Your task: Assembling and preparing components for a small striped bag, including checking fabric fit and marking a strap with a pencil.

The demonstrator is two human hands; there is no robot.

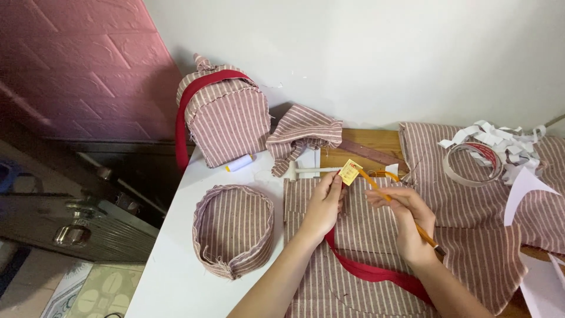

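Note:
My left hand pinches a red strap against pink striped fabric lying flat on the white table. Its fingertips also touch a small yellow tag at the strap's upper end. My right hand grips a yellow pencil whose tip points at the tag. The strap curves from under my left hand down to the right beneath my right wrist.
A striped fabric box with a red strap stands at the back. A round striped fabric band lies left of my hands. A white thread spool, a folded striped piece, a tape roll, paper scraps and more striped cloth surround them.

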